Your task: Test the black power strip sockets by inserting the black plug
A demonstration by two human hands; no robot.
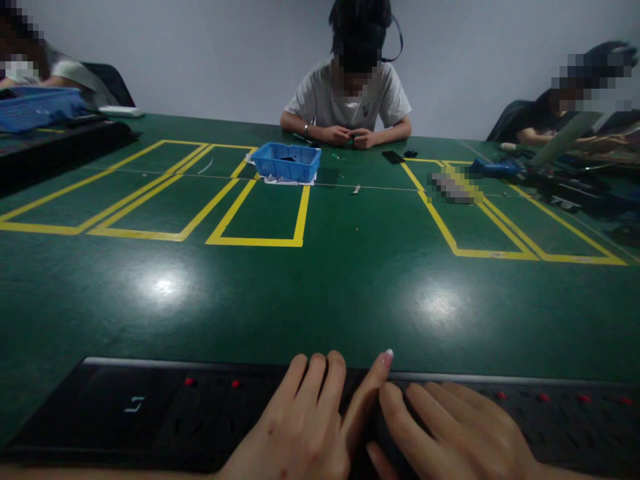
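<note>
A long black power strip (160, 407) marked L1, with red switches, runs across the bottom of the view. On its middle rests my left hand (305, 420), palm down. Three of its fingers reach toward the strip's far edge, and its index finger stretches off to the right; the thumb is hidden. Close beside it, my right hand (450, 430) is curled over the strip, with its index finger bent and the thumb partly showing below. Something dark lies between that thumb and finger; I cannot tell whether it is the strip or a separate piece.
Yellow tape (255, 241) marks rectangles on the green table (340, 293). A blue basket (287, 167) stands across from me, before a seated person (350, 93). Other people sit at far left and right, near a second blue basket (40, 110) and black equipment (565, 190).
</note>
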